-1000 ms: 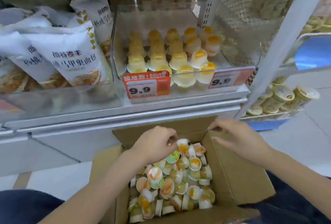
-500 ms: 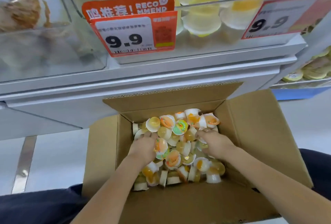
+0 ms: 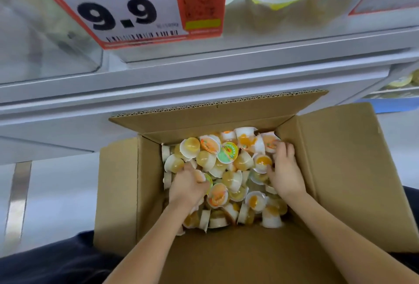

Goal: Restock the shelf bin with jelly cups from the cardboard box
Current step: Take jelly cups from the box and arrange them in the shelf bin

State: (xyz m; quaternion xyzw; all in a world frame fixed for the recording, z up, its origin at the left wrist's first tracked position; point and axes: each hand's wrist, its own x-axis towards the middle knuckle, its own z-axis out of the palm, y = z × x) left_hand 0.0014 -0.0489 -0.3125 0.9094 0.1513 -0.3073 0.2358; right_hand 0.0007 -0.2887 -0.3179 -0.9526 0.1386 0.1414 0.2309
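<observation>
Jelly cups [image 3: 223,171] lie heaped in the open cardboard box [image 3: 340,170] on the floor, below the shelf edge. My left hand [image 3: 188,187] sits on the left of the heap, fingers curled around a cup with a green-rimmed lid. My right hand [image 3: 284,170] rests on the right of the heap, fingers spread over several cups; whether it grips one, I cannot tell. At the far side, the shelf bin [image 3: 294,18] holds yellow cups behind an orange price tag [image 3: 127,9] reading 9.9.
</observation>
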